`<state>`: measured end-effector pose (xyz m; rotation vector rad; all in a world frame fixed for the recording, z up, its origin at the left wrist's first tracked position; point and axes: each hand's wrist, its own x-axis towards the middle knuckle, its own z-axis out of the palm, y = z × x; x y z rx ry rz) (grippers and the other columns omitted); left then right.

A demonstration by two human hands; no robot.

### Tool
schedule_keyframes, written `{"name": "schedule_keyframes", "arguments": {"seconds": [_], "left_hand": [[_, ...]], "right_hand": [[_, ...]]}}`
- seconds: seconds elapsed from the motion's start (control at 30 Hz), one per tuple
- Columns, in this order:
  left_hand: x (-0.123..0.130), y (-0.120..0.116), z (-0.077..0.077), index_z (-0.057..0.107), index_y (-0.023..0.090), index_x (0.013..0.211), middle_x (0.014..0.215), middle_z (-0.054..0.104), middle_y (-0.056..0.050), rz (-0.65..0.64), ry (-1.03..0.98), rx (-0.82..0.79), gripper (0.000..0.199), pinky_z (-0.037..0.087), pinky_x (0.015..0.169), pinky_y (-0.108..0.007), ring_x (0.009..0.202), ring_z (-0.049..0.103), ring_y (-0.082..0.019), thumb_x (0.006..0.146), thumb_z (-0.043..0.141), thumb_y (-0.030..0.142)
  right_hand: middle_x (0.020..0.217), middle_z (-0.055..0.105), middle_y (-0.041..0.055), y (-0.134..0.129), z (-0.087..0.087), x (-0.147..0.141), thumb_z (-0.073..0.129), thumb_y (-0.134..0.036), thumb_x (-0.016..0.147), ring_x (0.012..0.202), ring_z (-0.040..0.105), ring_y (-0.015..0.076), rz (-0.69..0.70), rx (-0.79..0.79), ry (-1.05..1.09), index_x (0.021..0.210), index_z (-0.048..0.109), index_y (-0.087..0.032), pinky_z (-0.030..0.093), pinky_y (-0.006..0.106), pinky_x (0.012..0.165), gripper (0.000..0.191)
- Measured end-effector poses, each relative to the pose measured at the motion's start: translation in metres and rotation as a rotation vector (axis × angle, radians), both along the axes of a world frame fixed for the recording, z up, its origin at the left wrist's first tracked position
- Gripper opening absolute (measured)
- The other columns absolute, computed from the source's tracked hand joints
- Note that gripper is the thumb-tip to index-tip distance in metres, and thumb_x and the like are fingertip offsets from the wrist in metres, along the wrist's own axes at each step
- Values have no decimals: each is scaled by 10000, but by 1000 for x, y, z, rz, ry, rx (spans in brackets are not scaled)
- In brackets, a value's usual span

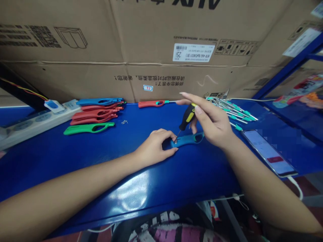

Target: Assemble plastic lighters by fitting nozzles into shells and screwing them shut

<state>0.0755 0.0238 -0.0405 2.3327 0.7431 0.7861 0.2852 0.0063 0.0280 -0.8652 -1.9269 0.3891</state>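
A blue lighter handle (188,139) with a trigger loop lies on the blue table in front of me. My left hand (153,148) pinches its left end between thumb and fingers. In my right hand (214,122) is a short black-and-yellow screwdriver (187,118), tilted, its shaft pointing down at the handle's left end beside my left fingertips. Whether the tip sits in a screw is too small to tell. The handle's right loop end is near my right wrist. Several small screws (124,122) are scattered to the left, beyond my left hand.
Stacked red lighter handles (92,116) and a green one (87,128) lie left, by a power strip (40,122). A red lighter (152,104) sits at the back. Metal lighter tubes (242,116) and a plugged-in phone (270,153) lie right. A cardboard box (151,50) stands behind.
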Motion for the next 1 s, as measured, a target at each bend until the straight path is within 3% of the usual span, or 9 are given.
{"name": "schedule_keyframes", "arguments": {"seconds": [0.07,0.2,0.27,0.33,0.4,0.53,0.7,0.87,1.0], "left_hand": [[-1,0,0,625,220,925,1022,728,2,-1,0,1,146,466,935,-369,1006,646,-212,830,735,220],[-1,-1,0,619,218,924,1029,729,3,-3,-3,1,161,463,940,-368,1017,646,-212,820,742,207],[-1,-1,1,618,218,919,1022,729,1,-5,-6,-1,155,468,937,-366,1010,646,-212,823,740,209],[0,0,1,622,220,918,1014,729,-1,-5,-5,-2,146,471,934,-366,1006,647,-214,826,735,211],[0,0,1,625,223,921,1016,731,1,0,-3,0,146,470,937,-369,1010,649,-216,825,735,211],[-1,0,0,626,223,925,1029,732,5,0,-6,8,154,468,942,-368,1016,650,-212,822,739,211],[-1,-1,0,629,219,924,1023,732,1,0,-2,2,148,471,935,-368,1006,649,-212,824,738,208],[0,0,1,627,222,928,1037,732,-1,-2,-4,-8,157,468,947,-374,1021,648,-215,820,739,202],[0,0,0,625,222,929,1029,732,-2,6,2,-8,157,471,934,-379,1004,649,-218,822,739,213]], "right_hand": [[1176,725,60,0,0,1,467,-395,1042,552,638,93,68,-65,40,1386,582,-288,558,248,502,378],[1000,755,39,1,-4,1,678,-365,931,751,717,174,-88,228,11,1198,715,-270,605,291,653,286],[1063,756,49,0,-7,-1,562,-346,1000,729,713,165,-97,260,-23,1305,665,-281,607,308,666,328],[1110,748,55,0,-8,-4,434,-323,1053,651,689,136,-26,158,-16,1401,584,-284,596,296,602,381],[1058,751,44,0,-8,-5,495,-328,1033,603,661,122,-15,138,16,1362,609,-279,570,274,542,352],[985,750,36,3,-7,-3,642,-303,954,618,634,131,-131,358,-32,1232,694,-266,564,288,593,285],[1109,728,45,2,-6,-3,457,-306,1045,530,585,89,54,56,8,1397,565,-292,528,253,496,369],[1033,735,45,2,-8,-3,579,-333,986,700,658,152,-100,318,-11,1271,676,-284,583,315,660,305],[1178,712,60,2,-7,-1,390,-355,1058,543,600,101,46,45,-1,1454,515,-299,558,282,528,419]]}}
